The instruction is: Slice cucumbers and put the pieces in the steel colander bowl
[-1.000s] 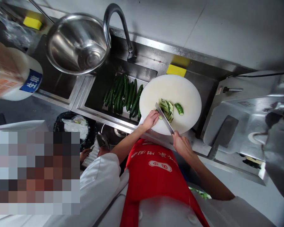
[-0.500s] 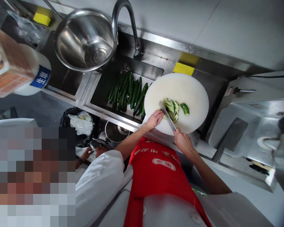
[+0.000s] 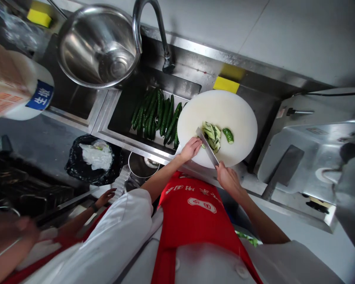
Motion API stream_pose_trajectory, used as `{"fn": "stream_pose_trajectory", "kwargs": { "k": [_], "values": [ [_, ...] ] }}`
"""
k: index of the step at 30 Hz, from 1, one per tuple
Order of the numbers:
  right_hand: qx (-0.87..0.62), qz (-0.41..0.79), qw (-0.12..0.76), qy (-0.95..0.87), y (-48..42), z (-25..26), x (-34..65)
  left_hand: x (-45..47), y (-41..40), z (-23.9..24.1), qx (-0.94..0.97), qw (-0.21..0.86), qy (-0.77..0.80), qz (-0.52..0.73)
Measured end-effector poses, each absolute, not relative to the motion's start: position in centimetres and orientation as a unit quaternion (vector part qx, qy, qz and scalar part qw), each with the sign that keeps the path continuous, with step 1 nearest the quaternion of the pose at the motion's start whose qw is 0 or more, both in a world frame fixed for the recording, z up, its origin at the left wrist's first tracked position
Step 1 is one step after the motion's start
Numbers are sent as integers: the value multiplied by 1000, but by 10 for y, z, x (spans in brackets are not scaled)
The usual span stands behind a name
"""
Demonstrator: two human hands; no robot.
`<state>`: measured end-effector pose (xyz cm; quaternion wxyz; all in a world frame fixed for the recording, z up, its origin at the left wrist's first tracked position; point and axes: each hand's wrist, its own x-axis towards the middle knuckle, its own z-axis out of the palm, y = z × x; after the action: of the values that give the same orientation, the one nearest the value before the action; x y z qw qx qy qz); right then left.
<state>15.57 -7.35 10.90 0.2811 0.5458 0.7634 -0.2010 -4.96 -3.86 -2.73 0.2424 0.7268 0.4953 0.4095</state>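
My right hand (image 3: 227, 177) is wrapped round the handle of a kitchen knife (image 3: 207, 148), its blade slanting over a round white cutting board (image 3: 242, 106). My left hand (image 3: 192, 148), fingers bent together, presses a piece of cucumber (image 3: 203, 146) to the board beside the blade; most of that piece is hidden. On the blade's other side lies a pile of cut cucumber (image 3: 212, 135). A short cucumber chunk (image 3: 228, 135) rests apart to its right.
Whole cucumbers (image 3: 154, 112) lie in the sink left of the board. A steel bowl (image 3: 99, 45) stands beyond, near the faucet (image 3: 167, 59). A cleaver (image 3: 286, 169) lies at right. At lower left are a lined bin (image 3: 94, 159), a pot (image 3: 143, 163) and a co-worker's hand (image 3: 106, 197).
The view has shifted slightly, while my hands and the knife keep nearly the same place on the board. The co-worker at lower left has moved, and the lid by their hand no longer shows there.
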Motion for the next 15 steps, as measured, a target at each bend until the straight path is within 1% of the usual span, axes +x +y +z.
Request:
{"fn": "stream_pose_trajectory", "kwargs": {
  "k": [9,15],
  "values": [
    [549,-198,260,769,-77,115,162,-48,-39,-28,721,254,499,408],
    [563,-224,257,753,-75,104,151,-56,-39,-25,742,270,478,385]
  ]
}}
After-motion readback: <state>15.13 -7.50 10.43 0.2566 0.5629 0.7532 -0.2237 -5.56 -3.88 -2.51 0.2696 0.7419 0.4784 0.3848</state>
